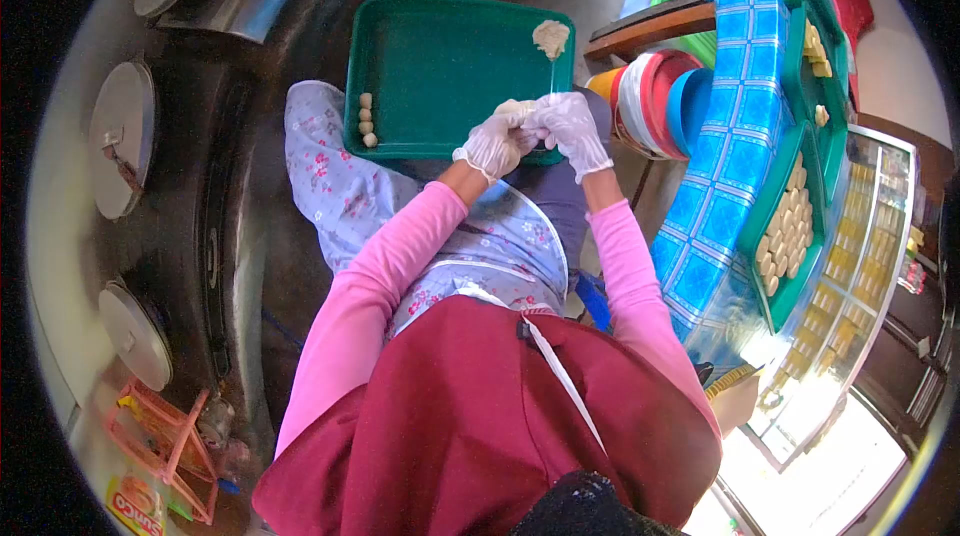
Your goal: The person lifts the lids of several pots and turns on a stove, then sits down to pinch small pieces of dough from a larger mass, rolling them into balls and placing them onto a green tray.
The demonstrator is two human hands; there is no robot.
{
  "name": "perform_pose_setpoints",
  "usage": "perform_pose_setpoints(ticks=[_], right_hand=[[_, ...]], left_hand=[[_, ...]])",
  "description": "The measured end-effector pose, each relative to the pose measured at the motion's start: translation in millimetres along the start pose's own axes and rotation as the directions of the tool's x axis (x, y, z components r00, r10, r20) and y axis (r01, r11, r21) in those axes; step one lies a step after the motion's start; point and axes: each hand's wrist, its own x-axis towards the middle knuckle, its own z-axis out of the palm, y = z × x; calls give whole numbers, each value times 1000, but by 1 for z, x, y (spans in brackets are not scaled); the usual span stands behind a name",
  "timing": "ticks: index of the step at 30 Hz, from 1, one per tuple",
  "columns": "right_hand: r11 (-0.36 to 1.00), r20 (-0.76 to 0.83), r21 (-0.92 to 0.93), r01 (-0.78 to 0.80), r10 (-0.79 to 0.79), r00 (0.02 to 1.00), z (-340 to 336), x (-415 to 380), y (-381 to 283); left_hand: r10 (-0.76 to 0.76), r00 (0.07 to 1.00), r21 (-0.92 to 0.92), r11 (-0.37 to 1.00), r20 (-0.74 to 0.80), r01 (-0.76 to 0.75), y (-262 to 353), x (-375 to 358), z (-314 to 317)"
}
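A green tray [450,76] lies in front of me at lap height. Several small pale dough balls [367,121] form a row along its left side, and a rough lump of dough [551,38] sits in its far right corner. Both of my hands wear thin white gloves and meet over the tray's near right edge. My left hand [497,143] is closed, with a bit of pale dough [514,107] showing at its fingers. My right hand [566,126] is closed against the left fingertips, pinching at the same dough; the fingers hide most of it.
To the right, a blue checked cloth [708,176] covers a table bearing green trays, one with many pale pieces [786,236]. Stacked round tubs [655,101] stand beside the table. Round lids [122,141] line the left, above an orange basket [170,446].
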Motion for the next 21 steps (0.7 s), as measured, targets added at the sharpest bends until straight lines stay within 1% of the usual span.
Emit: perform_pose_setpoints(ticks=[2,3,4,5,7,8,9,10,11,12,13,14,15,16,17,18,19,21], right_hand=[[986,1,149,-70,70,998,4,-19,-8],[970,7,221,-103,104,995,6,-28,-14],[933,62,347,-95,78,995,5,-33,-14],[888,50,457,-54,35,998,6,-40,-20],[757,6,653,34,-50,999,5,-51,-36],[805,-72,570,164,-150,986,2,-47,-33],[863,-156,416,285,-241,958,3,-41,-27],[889,-220,245,388,-338,915,7,-34,-19],[879,-258,61,472,-443,858,10,-29,-11],[831,-181,-201,519,-552,814,10,-26,-3],[818,-186,-185,544,-573,798,10,-17,4],[803,-190,-172,571,-595,781,8,-1,8],[787,-194,-161,595,-616,763,9,3,-3],[841,-265,-299,451,-527,808,3,4,-14],[694,-250,-537,479,-674,695,-8,29,-3],[473,-143,-798,374,-752,644,-18,45,-1],[186,-10,-956,228,-795,607,-25,62,-1],[-24,97,-992,128,-787,609,-29,97,17]], left_hand=[[10,996,-171,985,-88,-25,-12,17,-21],[13,991,-254,966,-133,-46,-13,19,-22],[18,991,-249,967,-131,-51,-14,20,-24],[23,991,-244,968,-132,-55,-11,14,-16],[32,991,-232,971,-128,-61,-1,-5,13],[35,992,-224,973,-119,-61,6,-14,32],[36,993,-215,975,-111,-59,12,-24,49],[27,998,-223,974,-52,-38,19,-41,61],[55,993,-259,962,-103,-80,21,-39,62],[83,984,-294,947,-159,-128,21,-34,58],[108,970,-328,928,-219,-177,21,-31,53],[221,974,-104,969,-46,-224,23,-31,38],[243,964,-94,963,-104,-253,28,-35,41],[263,951,-84,957,-162,-278,32,-38,45],[279,935,-69,951,-220,-301,38,-44,54],[305,901,-103,931,-310,-350,40,-55,70],[322,901,-66,933,-291,-354,44,-56,69],[347,902,-2,933,-255,-360,48,-59,62]])
